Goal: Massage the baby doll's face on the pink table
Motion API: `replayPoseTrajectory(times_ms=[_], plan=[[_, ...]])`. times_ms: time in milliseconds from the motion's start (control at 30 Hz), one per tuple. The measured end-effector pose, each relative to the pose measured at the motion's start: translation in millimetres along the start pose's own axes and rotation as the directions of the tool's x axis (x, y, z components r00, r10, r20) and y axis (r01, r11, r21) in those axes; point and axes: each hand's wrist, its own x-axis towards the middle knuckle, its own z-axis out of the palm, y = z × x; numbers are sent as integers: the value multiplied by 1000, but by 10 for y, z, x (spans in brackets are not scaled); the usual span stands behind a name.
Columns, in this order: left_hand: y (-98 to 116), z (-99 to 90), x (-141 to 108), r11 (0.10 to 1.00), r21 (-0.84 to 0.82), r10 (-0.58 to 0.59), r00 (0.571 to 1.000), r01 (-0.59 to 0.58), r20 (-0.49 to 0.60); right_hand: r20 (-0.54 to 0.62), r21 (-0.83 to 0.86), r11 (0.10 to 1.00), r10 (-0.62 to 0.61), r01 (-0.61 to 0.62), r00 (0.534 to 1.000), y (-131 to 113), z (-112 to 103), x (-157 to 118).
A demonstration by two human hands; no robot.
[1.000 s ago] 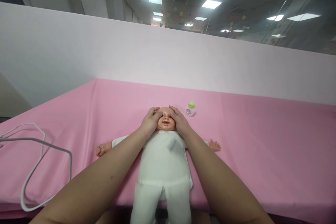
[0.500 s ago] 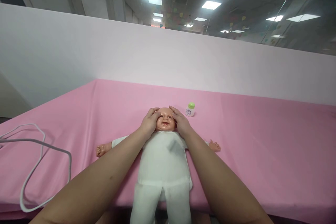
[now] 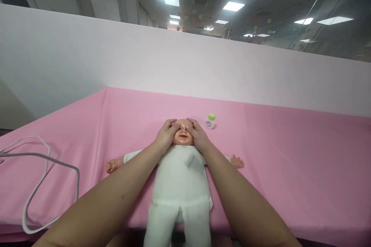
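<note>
A baby doll (image 3: 182, 177) in white clothes lies on its back, arms spread, its legs reaching past the near edge of the pink surface. My left hand (image 3: 167, 136) cups the left side of its head, fingers curved round the side and thumb resting on the face by the eye. On the other side my right hand (image 3: 199, 135) holds the head the same way, its thumb over the other eye. The doll's mouth and forehead show between my hands; my thumbs cover most of its eyes. Some of my fingertips are hidden behind the head.
A small white bottle with a green cap (image 3: 210, 121) stands just beyond my right hand. A grey-white cable (image 3: 77, 177) loops over the left part of the pink cover (image 3: 290, 162). A white partition (image 3: 185, 65) rises behind, with glass above it.
Both thumbs have slid inward across the doll's face, from beside the eyes to over them. My other fingers still cup the head, and the doll lies in the same place.
</note>
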Motion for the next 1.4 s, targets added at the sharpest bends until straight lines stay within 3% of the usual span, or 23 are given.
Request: replayPoseTrajectory(times_ms=[400,1400], plan=[[36,-11,-17,999,29,-33,999,32,23,-31,-81,997,-10,8,999,34,-6,24],[-16,-3,22,1000,3,-29,999,29,18,-7,139,990,17,-16,1000,103,3,69]])
